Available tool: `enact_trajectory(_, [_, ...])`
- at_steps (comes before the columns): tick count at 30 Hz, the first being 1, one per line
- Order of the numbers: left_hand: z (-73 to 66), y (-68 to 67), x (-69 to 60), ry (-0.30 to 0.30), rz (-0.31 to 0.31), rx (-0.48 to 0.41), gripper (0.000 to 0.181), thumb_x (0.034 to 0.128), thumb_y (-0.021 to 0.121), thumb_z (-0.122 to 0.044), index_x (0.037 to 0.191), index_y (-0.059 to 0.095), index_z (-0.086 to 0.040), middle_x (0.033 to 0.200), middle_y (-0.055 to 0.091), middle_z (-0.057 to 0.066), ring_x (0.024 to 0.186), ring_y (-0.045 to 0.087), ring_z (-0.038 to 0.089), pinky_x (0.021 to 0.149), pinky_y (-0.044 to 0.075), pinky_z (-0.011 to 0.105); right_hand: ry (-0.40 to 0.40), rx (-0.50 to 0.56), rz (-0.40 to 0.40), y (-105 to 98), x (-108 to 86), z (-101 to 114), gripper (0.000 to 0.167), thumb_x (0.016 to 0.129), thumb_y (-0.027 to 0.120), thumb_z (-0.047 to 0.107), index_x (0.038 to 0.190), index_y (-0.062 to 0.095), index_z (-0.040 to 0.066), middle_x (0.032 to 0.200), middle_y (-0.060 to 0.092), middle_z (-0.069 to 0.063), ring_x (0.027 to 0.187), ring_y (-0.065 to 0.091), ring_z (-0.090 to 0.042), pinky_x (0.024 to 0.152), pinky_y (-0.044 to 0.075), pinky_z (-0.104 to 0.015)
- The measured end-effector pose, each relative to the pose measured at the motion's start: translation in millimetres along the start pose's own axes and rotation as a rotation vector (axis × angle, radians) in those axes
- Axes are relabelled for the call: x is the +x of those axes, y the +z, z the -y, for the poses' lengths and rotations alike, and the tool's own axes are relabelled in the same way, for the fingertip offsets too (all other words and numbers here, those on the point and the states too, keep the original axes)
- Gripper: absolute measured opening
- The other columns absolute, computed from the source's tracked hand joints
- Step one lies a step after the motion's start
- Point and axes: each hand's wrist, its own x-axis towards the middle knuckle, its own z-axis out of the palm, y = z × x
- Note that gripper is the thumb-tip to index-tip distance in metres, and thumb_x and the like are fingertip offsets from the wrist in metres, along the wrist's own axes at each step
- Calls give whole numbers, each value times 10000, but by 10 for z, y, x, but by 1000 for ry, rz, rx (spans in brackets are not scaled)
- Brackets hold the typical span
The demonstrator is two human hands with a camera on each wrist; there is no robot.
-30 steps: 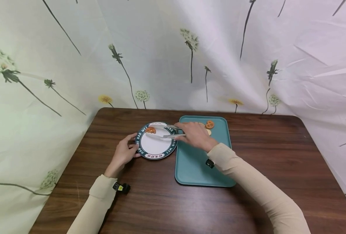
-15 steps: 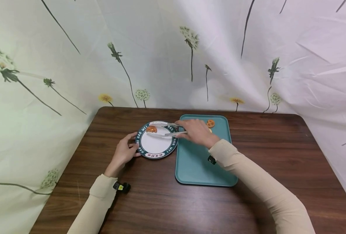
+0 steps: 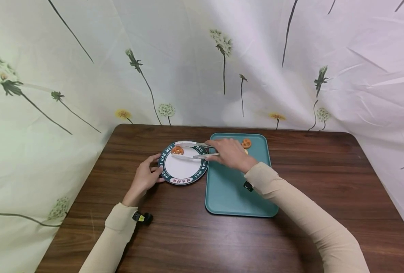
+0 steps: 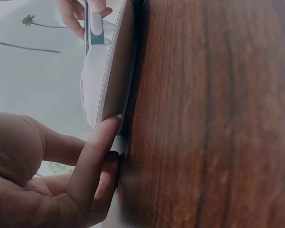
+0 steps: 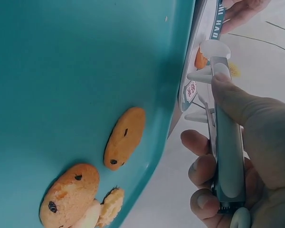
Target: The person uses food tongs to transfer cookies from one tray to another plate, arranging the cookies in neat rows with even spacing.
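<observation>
My left hand (image 3: pixel 145 176) holds the left rim of a round white plate (image 3: pixel 183 168) with a dark green lettered border; its curved fingertips (image 4: pixel 113 122) touch the plate's edge in the left wrist view. In my right hand (image 3: pixel 231 153) are metal tongs (image 3: pixel 202 156) with pale tips, reaching left over the plate. The tongs' arms stand apart, one tip on each side of an orange-brown pretzel-like piece (image 3: pixel 177 150) at the plate's upper left. Whether the tips touch it I cannot tell. In the right wrist view the thumb and curled fingers grip the tongs' handle (image 5: pixel 230 152).
Right of the plate lies a teal tray (image 3: pixel 237 197), partly beneath my right hand. A second pretzel-like piece (image 3: pixel 246 143) lies near its far edge. The right wrist view shows several pale brown biscuits, one oval (image 5: pixel 125 137). A floral cloth (image 3: pixel 188 76) hangs behind the wooden table (image 3: pixel 174 235).
My right hand and the tongs have shifted very slightly right, and the piece between the tips shows a small rightward shift too. The left hand keeps its place at the plate's rim.
</observation>
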Motion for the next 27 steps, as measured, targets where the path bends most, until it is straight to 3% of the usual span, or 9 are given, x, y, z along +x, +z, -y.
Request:
enact_trajectory(9, [11, 13, -3, 4, 1, 2, 578, 1065, 495, -24, 1620, 334, -58, 1566, 384, 265, 1238, 613, 386, 756, 680, 236, -5, 4, -3, 17, -22, -15, 625, 961, 680, 551, 1492, 567, 241, 916, 705, 12, 682, 591, -128, 447, 416, -233])
enact_trajectory(27, [17, -6, 16, 16, -2, 6, 583, 1064, 497, -20, 1622, 332, -60, 1566, 392, 266, 1227, 611, 384, 759, 684, 249, -5, 31, -15, -15, -95, -25, 650, 966, 674, 556, 1518, 540, 239, 1068, 753, -25, 785, 681, -160, 471, 471, -258])
